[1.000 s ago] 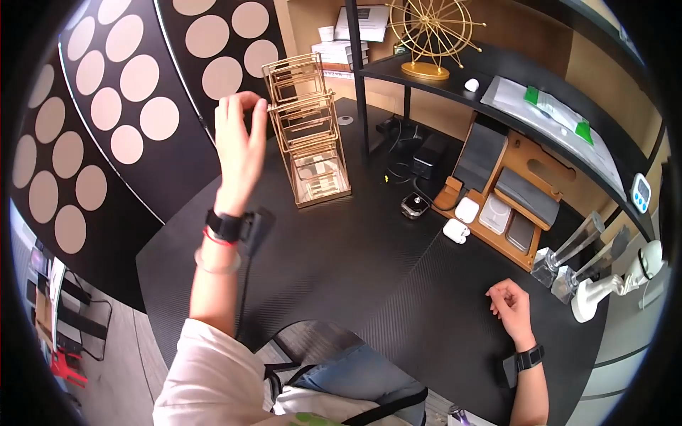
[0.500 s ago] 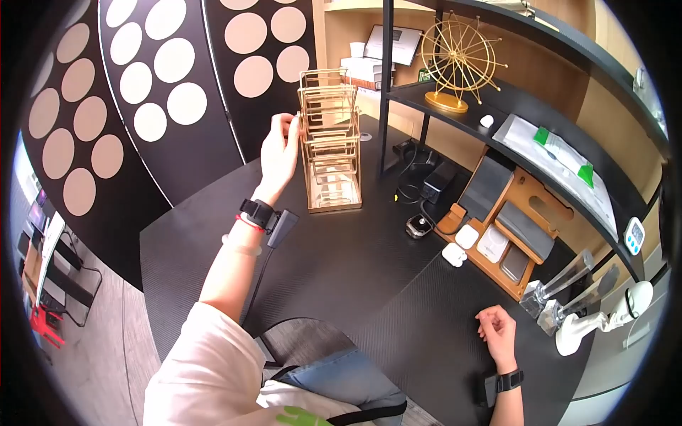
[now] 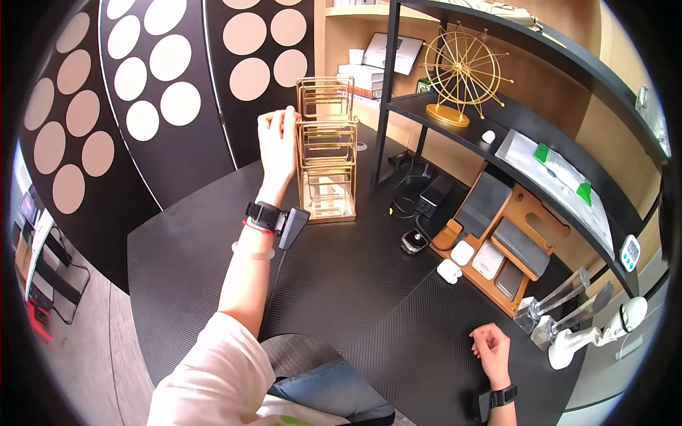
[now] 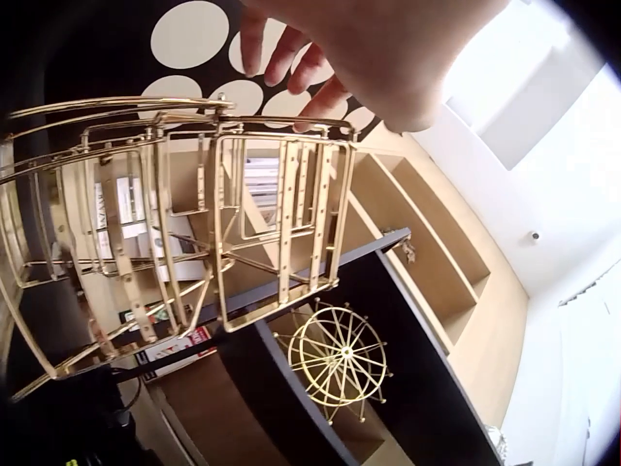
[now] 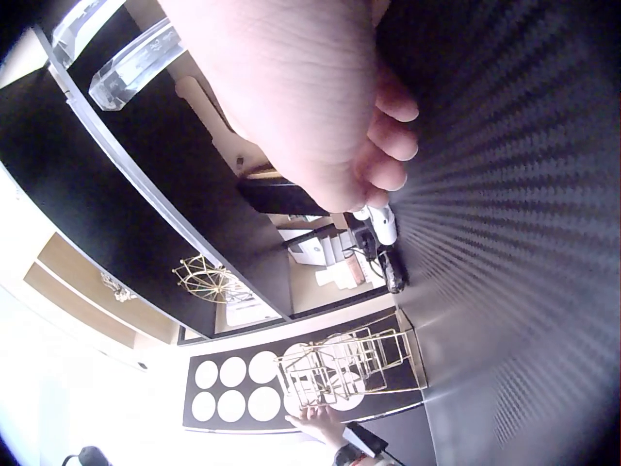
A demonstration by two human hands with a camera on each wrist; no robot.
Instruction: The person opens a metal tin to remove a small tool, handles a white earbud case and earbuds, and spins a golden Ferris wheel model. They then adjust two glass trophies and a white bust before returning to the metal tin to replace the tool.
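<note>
A tall gold wire rack (image 3: 327,123) with several tiers stands at the back of the black desk. My left hand (image 3: 278,149) is raised at its left side, fingertips beside an upper frame. The left wrist view shows loosely bent fingers of this hand (image 4: 388,58) at the top edge of the rack (image 4: 289,223), not wrapped round any bar; whether they touch it cannot be told. My right hand (image 3: 492,351) rests on the desk at the lower right, fingers loosely curled, holding nothing; in the right wrist view the hand (image 5: 291,107) is close up.
Right of the rack are cables, a smartwatch (image 3: 413,241), a white earbud case (image 3: 449,271) and a wooden organizer (image 3: 508,303). A shelf above holds a gold wheel ornament (image 3: 462,69). Crystal trophies (image 3: 545,332) and a white figurine (image 3: 565,348) stand at the right edge.
The rack's upper gold frames have turned and sit at a different angle. My left hand stays at the rack's left side with its fingers changed in pose. The head view has shifted.
</note>
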